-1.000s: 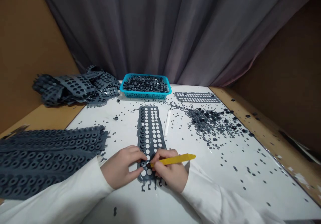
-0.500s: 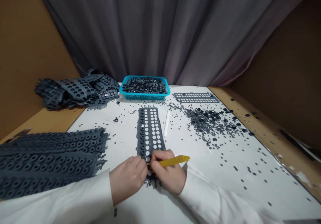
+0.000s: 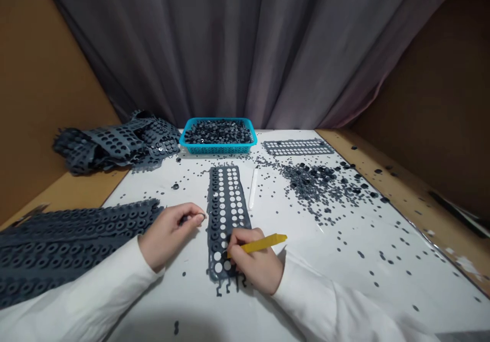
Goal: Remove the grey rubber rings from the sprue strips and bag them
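Observation:
A dark grey rubber sheet [image 3: 228, 199] lies lengthwise in front of me on the white table. Its left column still carries raised rings, and the rest shows round holes. My right hand [image 3: 257, 261] rests on the sheet's near right part, fingers closed round a yellow pen-like tool [image 3: 264, 243] whose tip points down-left at the holes. Left of the sheet, apart from it, my left hand [image 3: 171, 232] pinches a small dark rubber piece [image 3: 202, 215] between thumb and forefinger, mostly hidden by the fingers.
A blue basket [image 3: 218, 149] full of small dark parts stands at the back. Ringed sheets [image 3: 76, 245] are stacked at left, crumpled punched sheets [image 3: 115, 143] behind them. At right lie a heap of dark discs [image 3: 314, 181], a flat punched sheet [image 3: 298, 147] and a white stick [image 3: 253, 188].
My left hand has lifted off the sheet and moved left and away from me, a small rubber piece in its pinch. My right hand stays nearly in place with the yellow tool.

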